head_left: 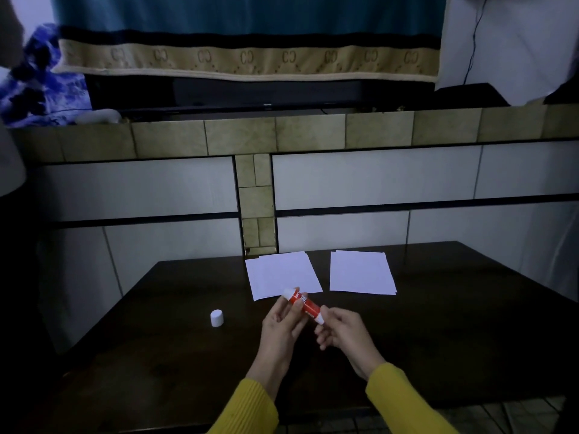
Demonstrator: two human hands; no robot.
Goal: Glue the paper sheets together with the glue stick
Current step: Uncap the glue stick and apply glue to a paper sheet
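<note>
A red and white glue stick [305, 304] is held above the dark table between both hands, its open end tilted up and to the left. My left hand [282, 328] grips the stick's upper part. My right hand [343, 332] pinches the white base end. The white cap [216, 318] stands alone on the table to the left. Two white paper sheets lie flat side by side at the far edge: the left sheet [280, 272] just beyond the glue stick, the right sheet [360, 272] apart from it.
The dark wooden table [156, 355] stands against a tiled wall with a tiled ledge above. On the ledge are a black TV base, a hanging teal and beige cloth [244, 57] and blue fabric [40, 83]. Yellow sleeves cover both my forearms.
</note>
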